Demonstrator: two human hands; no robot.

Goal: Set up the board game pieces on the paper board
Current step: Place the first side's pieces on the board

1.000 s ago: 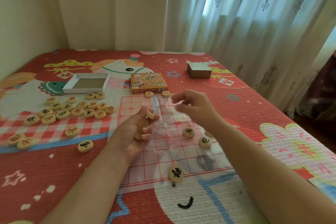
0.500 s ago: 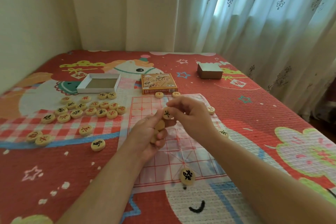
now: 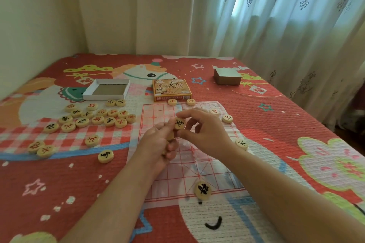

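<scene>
- Right hand (image 3: 207, 132) pinches a disc (image 3: 179, 123) above the board (image 3: 158, 116).
- Left hand (image 3: 158, 144), also above the board, clutches a stack (image 3: 170, 136).
- Pile (image 3: 98, 118) lies left of the board.

Held disc (image 3: 180, 123): black 卒, and the same mark is on the edge disc (image 3: 241, 143) at the board's (image 3: 158, 112) right side. Loose disc (image 3: 92, 140) on bedspread (image 3: 276, 124): red 兵. Orange box (image 3: 171, 89): print too small to read.

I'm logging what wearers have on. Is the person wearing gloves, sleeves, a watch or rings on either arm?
No. The left hand and right hand are bare, no gloves, no rings showing. The left forearm and right forearm are bare too: no sleeves, watch or bracelet.
</scene>
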